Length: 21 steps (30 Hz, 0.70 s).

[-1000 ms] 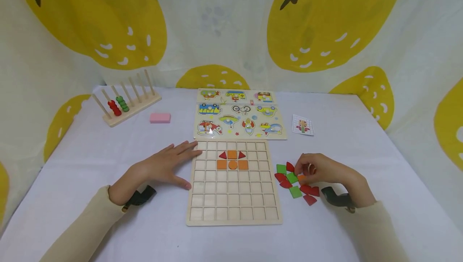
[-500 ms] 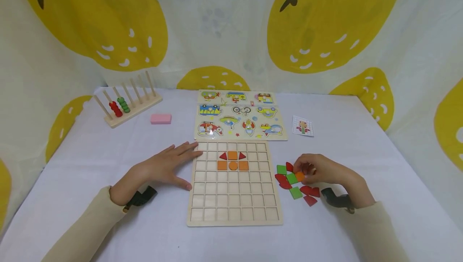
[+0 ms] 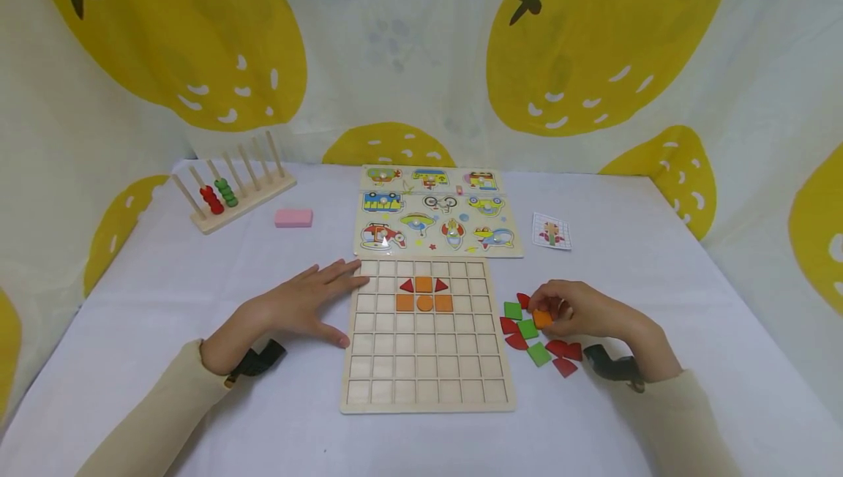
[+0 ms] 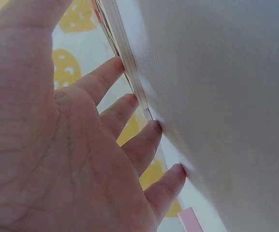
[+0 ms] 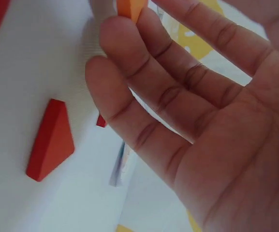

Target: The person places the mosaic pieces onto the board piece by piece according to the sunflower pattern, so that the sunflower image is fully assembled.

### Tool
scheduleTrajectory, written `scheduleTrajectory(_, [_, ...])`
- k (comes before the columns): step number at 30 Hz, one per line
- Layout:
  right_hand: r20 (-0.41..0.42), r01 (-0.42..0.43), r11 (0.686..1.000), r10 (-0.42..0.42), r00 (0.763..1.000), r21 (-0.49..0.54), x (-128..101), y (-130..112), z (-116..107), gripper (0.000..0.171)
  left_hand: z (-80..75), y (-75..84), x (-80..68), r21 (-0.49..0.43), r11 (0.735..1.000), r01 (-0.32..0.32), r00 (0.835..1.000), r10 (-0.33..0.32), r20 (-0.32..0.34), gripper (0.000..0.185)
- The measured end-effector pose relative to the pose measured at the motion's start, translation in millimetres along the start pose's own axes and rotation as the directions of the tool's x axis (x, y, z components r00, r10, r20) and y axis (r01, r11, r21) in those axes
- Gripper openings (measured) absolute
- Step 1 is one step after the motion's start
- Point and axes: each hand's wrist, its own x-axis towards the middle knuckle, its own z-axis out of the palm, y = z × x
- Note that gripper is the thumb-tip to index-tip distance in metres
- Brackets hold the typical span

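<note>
My left hand point(image 3: 296, 303) lies spread against the left edge of the grid board point(image 3: 427, 368), seemingly to steady it, while my right hand point(image 3: 582, 309) pinches an orange tile point(image 3: 542, 319) among loose red and green pieces point(image 3: 538, 354), lying beside the board presumably for easy reach.

Our white-clothed table point(image 3: 263, 426) bears a pale wooden grid board point(image 3: 426, 365), flat red pieces point(image 3: 564, 367) and green squares point(image 3: 538, 354). On it we see a wooden vehicle puzzle point(image 3: 440, 215), beaded wooden rack point(image 3: 249, 202), pink oblong block point(image 3: 293, 218) and printed card point(image 3: 552, 231).
</note>
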Motion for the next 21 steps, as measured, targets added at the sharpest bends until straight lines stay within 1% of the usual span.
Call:
scheduleTrajectory(4, [-0.017,0.06,0.998,-0.06,0.998,-0.009,1,-5,0,0.029,-0.7,0.1,-0.5,0.003,1.0,0.003,1.0,-0.003,-0.002,0.099])
scheduleTrajectory(6, [-0.011,0.088,0.996,-0.088,0.996,-0.012,4,-9,0,0.029,-1.0,-0.2,-0.6,0.003,1.0,0.007,1.0,-0.007,-0.001,0.099])
scheduleTrajectory(15, [0.054,0.167,0.986,-0.166,0.985,-0.018,25,-27,10,0.023,-1.1,-0.3,-1.9,-0.008,1.0,-0.023,1.0,0.023,-0.012,0.097])
scheduleTrajectory(21, [0.112,0.194,0.981,-0.192,0.975,-0.011,42,-42,17,0.022,-0.5,0.2,-1.9,-0.012,0.999,-0.03,0.999,0.03,-0.02,0.097])
